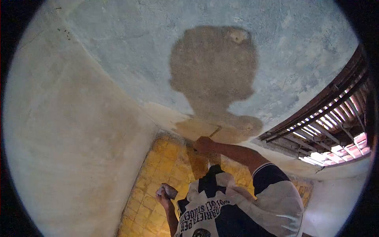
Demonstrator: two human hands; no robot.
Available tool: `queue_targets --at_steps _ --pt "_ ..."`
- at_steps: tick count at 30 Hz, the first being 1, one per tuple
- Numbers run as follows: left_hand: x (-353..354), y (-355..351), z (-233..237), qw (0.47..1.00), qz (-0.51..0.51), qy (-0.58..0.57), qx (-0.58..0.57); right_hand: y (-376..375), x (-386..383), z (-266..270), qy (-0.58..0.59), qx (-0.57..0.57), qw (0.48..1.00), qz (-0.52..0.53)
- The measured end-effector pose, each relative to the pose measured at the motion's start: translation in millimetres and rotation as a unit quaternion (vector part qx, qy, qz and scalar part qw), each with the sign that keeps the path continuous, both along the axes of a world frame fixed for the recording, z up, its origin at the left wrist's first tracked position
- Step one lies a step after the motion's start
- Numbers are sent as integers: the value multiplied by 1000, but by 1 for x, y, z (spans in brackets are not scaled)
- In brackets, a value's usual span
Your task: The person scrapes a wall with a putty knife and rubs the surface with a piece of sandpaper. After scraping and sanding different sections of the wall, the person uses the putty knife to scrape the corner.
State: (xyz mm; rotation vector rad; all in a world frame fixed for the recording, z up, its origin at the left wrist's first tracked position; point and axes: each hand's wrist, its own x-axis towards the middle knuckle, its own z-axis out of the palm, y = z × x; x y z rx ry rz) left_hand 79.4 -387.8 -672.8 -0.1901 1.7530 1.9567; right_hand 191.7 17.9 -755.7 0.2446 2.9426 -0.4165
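Observation:
My left hand (164, 196) is low at the left, above the yellow floor, with its fingers wrapped round a greyish, angular object (169, 191) that I cannot identify. At the foot of the blue-and-cream wall (138, 67), my right hand (203, 145) is closed, its arm stretched across in front of my body. A thin stick-like tool (215, 131) juts up from this hand against the cream part of the wall; its lower end is hidden in the fingers. The dark shadow (213, 67) of a head and shoulders falls on the wall.
A plain beige wall (75, 130) stands at the left and meets the blue wall in a corner. Yellow square floor tiles (152, 170) lie below. At the right is a slatted wooden structure (327, 120) with bright light behind it. My black-and-white shirt (244, 209) shows at the bottom.

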Motion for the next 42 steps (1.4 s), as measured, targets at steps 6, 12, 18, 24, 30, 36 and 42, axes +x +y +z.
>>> queue_targets --at_steps 6,12,18,24,30,36,42 --pt "-7 -6 -15 1000 4 -22 6 -22 9 98 42 -62 997 -30" --pt "-6 -8 -19 999 3 -19 42 -12 10 105 56 34 997 30" --pt "-5 -7 -23 999 20 -21 24 -20 -4 35 75 52 994 57" --pt "-11 -3 -10 999 -4 -34 28 -32 -1 -72 150 61 983 88" --pt "-10 -3 -7 999 -13 -37 26 -6 -2 -79 175 38 979 96" --pt "-9 3 0 999 9 -46 23 -39 -8 -14 135 -30 989 61" --pt "-15 -4 -16 998 -5 -12 54 -29 9 -6 77 -26 996 29"
